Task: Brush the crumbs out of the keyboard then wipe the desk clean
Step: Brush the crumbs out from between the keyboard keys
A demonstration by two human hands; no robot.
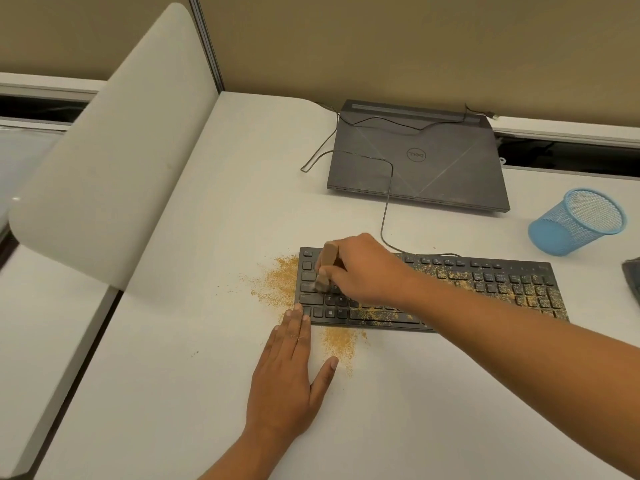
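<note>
Desk (pixel 207 375) bears laptop (pixel 415 161), cup (pixel 575 226) behind keyboard (pixel 485 285); right hand (pixel 363 268) grips brush (pixel 326 263)

even warm indoor light, soft shadows, wide-angle bending at edges, slight blur on the brush (pixel 325 268).

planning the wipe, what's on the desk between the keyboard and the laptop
In the head view, just a dark cable crossing bare desk.
</note>
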